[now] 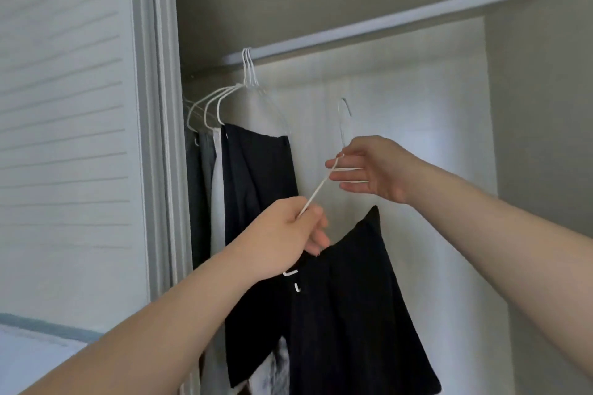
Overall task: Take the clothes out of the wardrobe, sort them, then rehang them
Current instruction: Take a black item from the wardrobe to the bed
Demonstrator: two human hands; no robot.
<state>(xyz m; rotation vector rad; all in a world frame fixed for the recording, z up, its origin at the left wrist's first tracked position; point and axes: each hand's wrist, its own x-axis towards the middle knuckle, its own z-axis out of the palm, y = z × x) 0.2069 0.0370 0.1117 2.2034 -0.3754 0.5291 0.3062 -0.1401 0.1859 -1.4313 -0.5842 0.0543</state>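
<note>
The hanger (317,188) slopes up toward the rail (369,27), the nearer right hand (372,170) pinching its neck and the left hand (288,231) gripping its lower arm.

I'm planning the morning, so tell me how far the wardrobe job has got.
Done: several clothes hang on white hangers at the left end of the rail. In hand: the left hand and right hand hold a hanger carrying a black garment below the rail, its hook not yet on. Left: hooking it up; any clothes waiting elsewhere are out of view.
</note>
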